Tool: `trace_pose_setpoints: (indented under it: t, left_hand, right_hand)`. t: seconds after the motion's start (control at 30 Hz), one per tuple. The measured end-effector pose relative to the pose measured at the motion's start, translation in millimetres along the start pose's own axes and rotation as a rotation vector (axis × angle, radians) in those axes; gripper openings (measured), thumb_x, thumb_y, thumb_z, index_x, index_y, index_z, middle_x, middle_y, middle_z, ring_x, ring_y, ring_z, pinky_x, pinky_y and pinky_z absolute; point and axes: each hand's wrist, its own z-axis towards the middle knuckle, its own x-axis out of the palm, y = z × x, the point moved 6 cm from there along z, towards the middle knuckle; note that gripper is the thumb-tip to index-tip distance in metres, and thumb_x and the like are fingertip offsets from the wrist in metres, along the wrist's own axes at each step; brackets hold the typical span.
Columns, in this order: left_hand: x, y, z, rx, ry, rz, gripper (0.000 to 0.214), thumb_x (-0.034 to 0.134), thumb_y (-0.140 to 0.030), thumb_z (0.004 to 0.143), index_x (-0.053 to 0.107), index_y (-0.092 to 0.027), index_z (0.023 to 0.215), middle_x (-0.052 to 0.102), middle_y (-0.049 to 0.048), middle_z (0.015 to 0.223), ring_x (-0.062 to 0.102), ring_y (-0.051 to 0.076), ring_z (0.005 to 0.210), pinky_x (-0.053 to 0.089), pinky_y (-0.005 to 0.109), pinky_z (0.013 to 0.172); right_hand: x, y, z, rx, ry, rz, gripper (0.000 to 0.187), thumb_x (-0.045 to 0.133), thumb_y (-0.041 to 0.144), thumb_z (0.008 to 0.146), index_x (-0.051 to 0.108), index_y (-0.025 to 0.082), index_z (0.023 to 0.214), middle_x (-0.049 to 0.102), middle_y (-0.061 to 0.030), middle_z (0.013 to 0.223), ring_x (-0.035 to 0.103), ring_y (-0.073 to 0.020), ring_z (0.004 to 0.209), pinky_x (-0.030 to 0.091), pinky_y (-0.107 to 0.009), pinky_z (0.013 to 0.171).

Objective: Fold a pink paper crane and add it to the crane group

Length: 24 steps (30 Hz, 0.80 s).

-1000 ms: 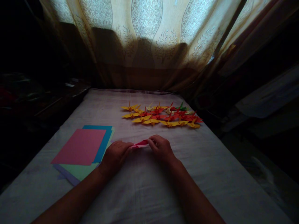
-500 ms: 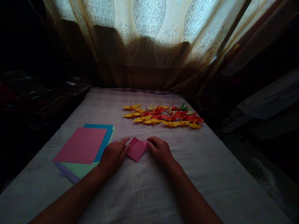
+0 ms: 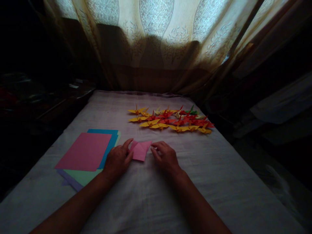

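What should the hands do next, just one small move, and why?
I'd probably pinch the upper-right point of the folded pink paper with the right hand: that point sticks out close beside it, and the left hand is at the paper's left edge, placed to steady it. Whether the right hand touches the point is unclear.

Rows of paper cranes (image 3: pixel 159 125) block the far right of the cloth (image 3: pixel 109 104); stacked sheets (image 3: pixel 85 151) bar the left beside the left hand (image 3: pixel 118 159), and folded pink paper (image 3: pixel 139 152) blocks the gap to the right hand (image 3: pixel 166 157). Open cloth lies between hands and cranes, and between the forearms (image 3: pixel 80 198)
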Motion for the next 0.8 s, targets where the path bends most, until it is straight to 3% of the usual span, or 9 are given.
trace_pose_setpoints:
  t: [0.2, 0.4, 0.53, 0.7, 0.8]
  left_hand:
    - [-1.3, -5.2, -3.3, 0.043, 0.017, 0.014, 0.027, 0.048, -0.030, 0.092, 0.074, -0.022, 0.096, 0.071, 0.0064, 0.077, 0.064, 0.024, 0.073, 0.044, 0.036, 0.073]
    - [2.5, -17.2, -9.4, 0.150, 0.042, -0.071, 0.028, 0.049, -0.030, 0.091, 0.074, -0.022, 0.082, 0.068, 0.0034, 0.067, 0.062, 0.019, 0.065, 0.043, 0.034, 0.070]
    - [-4.4, -15.8, -9.0, 0.172, -0.049, -0.109, 0.027, 0.049, -0.028, 0.092, 0.075, -0.021, 0.095, 0.069, 0.0041, 0.068, 0.062, 0.021, 0.064, 0.045, 0.035, 0.069]
    - [-5.4, -14.6, -5.4, 0.265, -0.055, -0.080, 0.029, 0.051, -0.029, 0.093, 0.068, -0.023, 0.116, 0.071, 0.0084, 0.116, 0.062, 0.027, 0.109, 0.042, 0.044, 0.094]
    - [4.7, -13.2, -5.7, 0.292, 0.020, -0.060, 0.031, 0.051, -0.028, 0.093, 0.066, -0.025, 0.120, 0.067, 0.0062, 0.126, 0.055, 0.029, 0.123, 0.036, 0.050, 0.101]
  right_hand:
    - [23.5, 39.1, -13.4, -0.179, 0.188, -0.113, 0.031, 0.065, 0.033, 0.086, 0.066, 0.023, 0.115, 0.063, -0.0111, 0.128, 0.057, -0.0262, 0.116, 0.046, -0.039, 0.095]
    - [22.4, 26.5, -11.7, -0.243, 0.283, -0.178, 0.022, 0.062, 0.027, 0.090, 0.069, 0.028, 0.111, 0.068, -0.0038, 0.123, 0.057, -0.0241, 0.120, 0.045, -0.040, 0.097]
    - [12.0, 12.2, -6.8, -0.271, 0.266, -0.153, 0.017, 0.065, 0.025, 0.089, 0.074, 0.029, 0.102, 0.072, -0.0026, 0.115, 0.063, -0.0213, 0.110, 0.046, -0.036, 0.093]
    - [10.6, 4.0, -3.9, -0.298, 0.231, -0.057, 0.014, 0.067, 0.021, 0.086, 0.076, 0.027, 0.094, 0.075, -0.0040, 0.107, 0.069, -0.0187, 0.098, 0.048, -0.031, 0.089]
    - [12.7, -1.1, -2.9, -0.259, 0.205, 0.014, 0.015, 0.070, 0.018, 0.082, 0.077, 0.027, 0.091, 0.076, -0.0043, 0.103, 0.070, -0.0193, 0.096, 0.049, -0.032, 0.088]
